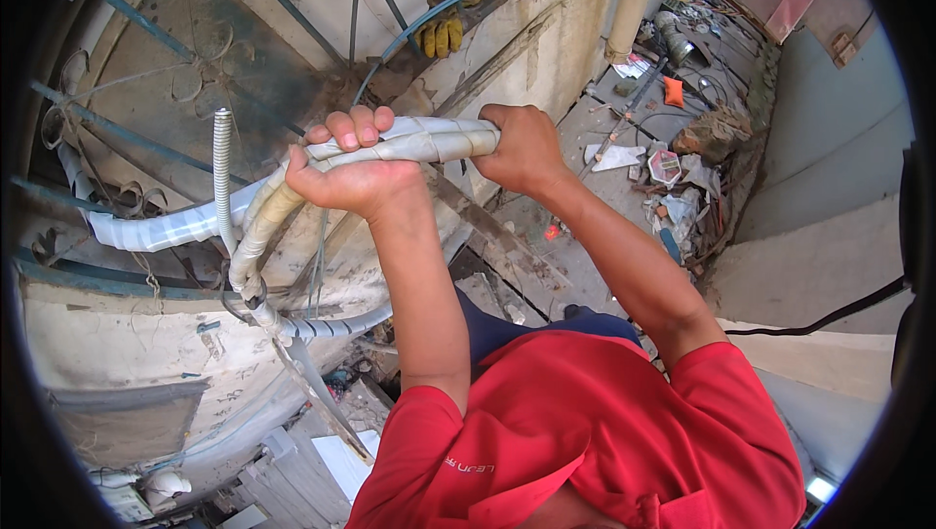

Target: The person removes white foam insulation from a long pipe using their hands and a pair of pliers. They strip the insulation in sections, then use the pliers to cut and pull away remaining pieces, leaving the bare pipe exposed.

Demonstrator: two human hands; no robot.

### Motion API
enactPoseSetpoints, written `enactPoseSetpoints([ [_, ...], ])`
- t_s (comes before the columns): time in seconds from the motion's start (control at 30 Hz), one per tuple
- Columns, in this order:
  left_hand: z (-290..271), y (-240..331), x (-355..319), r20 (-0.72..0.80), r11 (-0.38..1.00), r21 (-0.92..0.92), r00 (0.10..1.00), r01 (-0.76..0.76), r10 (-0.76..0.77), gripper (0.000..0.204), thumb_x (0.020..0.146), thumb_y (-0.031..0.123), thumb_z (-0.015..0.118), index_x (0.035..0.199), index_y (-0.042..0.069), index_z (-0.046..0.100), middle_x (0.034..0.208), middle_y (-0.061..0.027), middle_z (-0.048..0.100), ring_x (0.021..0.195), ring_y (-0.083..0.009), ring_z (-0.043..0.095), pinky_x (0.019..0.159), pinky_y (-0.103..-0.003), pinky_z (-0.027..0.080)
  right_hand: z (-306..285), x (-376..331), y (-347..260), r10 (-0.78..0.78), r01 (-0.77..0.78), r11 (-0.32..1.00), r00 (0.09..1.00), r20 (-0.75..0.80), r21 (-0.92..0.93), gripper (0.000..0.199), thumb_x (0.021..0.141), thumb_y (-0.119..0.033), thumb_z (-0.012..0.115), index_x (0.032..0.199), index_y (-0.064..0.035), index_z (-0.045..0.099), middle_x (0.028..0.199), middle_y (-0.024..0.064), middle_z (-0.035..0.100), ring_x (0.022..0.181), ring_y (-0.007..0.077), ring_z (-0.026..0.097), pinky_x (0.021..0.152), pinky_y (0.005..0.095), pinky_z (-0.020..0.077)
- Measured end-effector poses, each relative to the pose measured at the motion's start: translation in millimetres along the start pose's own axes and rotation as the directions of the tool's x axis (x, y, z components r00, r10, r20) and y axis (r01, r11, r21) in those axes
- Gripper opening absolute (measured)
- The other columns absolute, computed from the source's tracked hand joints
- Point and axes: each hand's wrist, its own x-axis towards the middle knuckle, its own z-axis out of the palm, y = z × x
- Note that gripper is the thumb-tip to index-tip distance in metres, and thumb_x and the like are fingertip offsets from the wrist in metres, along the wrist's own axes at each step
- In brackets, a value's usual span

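Note:
A thick pipe bundle (439, 142) wrapped in white and yellowed tape runs bent across the upper middle, near a window grille. My left hand (356, 173) is closed around it, palm under and fingers curled over the top. At the bundle's right end my right hand (525, 147) grips it, and the end itself is hidden in that fist. Left of my hands the bundle curves down beside a grey corrugated hose (222, 163) that points upward. A white-wrapped length (161, 229) leads away to the left, touching the grille.
A blue metal grille (156, 37) covers the window at left, with yellow gloves (443, 37) beyond it. Cluttered ground far right holds a rock (715, 132), an orange packet (674, 91) and scraps. A black cable (829, 317) crosses near the right wall.

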Motion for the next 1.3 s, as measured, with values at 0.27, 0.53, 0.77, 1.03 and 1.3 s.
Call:
enactPoseSetpoints([
  [0.27, 11.0, -41.6, -30.9, 0.110, 0.995, 0.103, 0.994, 0.009, -0.021, 0.036, 0.093, 0.051, 0.049, 0.082, 0.016, 0.048, 0.063, -0.0009, 0.045, 0.058, -0.0176, 0.043, 0.062, -0.037, 0.042, -11.0, 12.6, -13.6, -0.002, 0.001, 1.000, 0.999, 0.033, 0.018, 0.024, 0.064, -0.023, 0.074, 0.084, -0.0083, 0.075, 0.082, 0.0200, 0.073, 0.080, 0.0414, 0.071, 0.075, 0.0481, 0.0571],
  [0.53, 2.6, -45.8, -21.1, 0.104, 0.993, 0.118, 0.994, 0.027, -0.039, 0.039, 0.091, 0.055, 0.047, 0.078, 0.018, 0.048, 0.057, -0.0010, 0.040, 0.047, -0.0167, 0.036, 0.050, -0.035, 0.033, 1.5, -0.4, -18.7, 0.135, -0.136, 0.980, 0.991, 0.019, 0.145, 0.027, 0.063, -0.025, 0.075, 0.083, -0.0075, 0.075, 0.080, 0.0210, 0.072, 0.080, 0.0422, 0.071, 0.075, 0.0480, 0.0570],
  [0.77, 0.4, -49.2, -18.6, 0.086, 0.992, 0.124, 0.995, 0.031, -0.041, 0.038, 0.093, 0.054, 0.046, 0.081, 0.018, 0.043, 0.058, -0.0015, 0.040, 0.048, -0.0167, 0.035, 0.050, -0.036, 0.033, 7.6, 2.3, -16.8, 0.136, -0.132, 0.982, 0.991, -0.019, 0.137, 0.024, 0.063, -0.025, 0.073, 0.080, -0.0077, 0.075, 0.082, 0.0214, 0.073, 0.081, 0.0428, 0.071, 0.075, 0.0483, 0.0567],
  [1.03, -95.8, 55.6, -50.4, 0.278, 0.523, 0.818, 0.961, -0.239, 0.004, 0.037, 0.099, 0.026, 0.067, 0.125, -0.001, 0.059, 0.110, -0.0137, 0.065, 0.104, -0.0217, 0.064, 0.089, -0.036, 0.055, -16.1, 28.0, -3.6, 0.035, -0.035, 0.997, 0.999, 0.008, 0.066, 0.029, 0.075, -0.030, 0.079, 0.094, -0.0086, 0.077, 0.090, 0.0182, 0.075, 0.088, 0.0411, 0.071, 0.079, 0.0453, 0.0565],
  [1.3, -266.8, 209.7, -49.8, 0.507, -0.625, 0.769, 0.727, -0.137, 0.464, 0.070, 0.080, 0.011, 0.083, 0.139, -0.004, 0.049, 0.132, -0.0245, 0.053, 0.108, -0.0366, 0.059, 0.098, -0.046, 0.047, -11.2, 45.2, 1.6, -0.030, 0.034, 0.992, 0.999, -0.027, 0.126, 0.033, 0.071, -0.030, 0.078, 0.096, -0.0073, 0.076, 0.092, 0.0206, 0.074, 0.090, 0.0415, 0.071, 0.082, 0.0469, 0.0560],
])
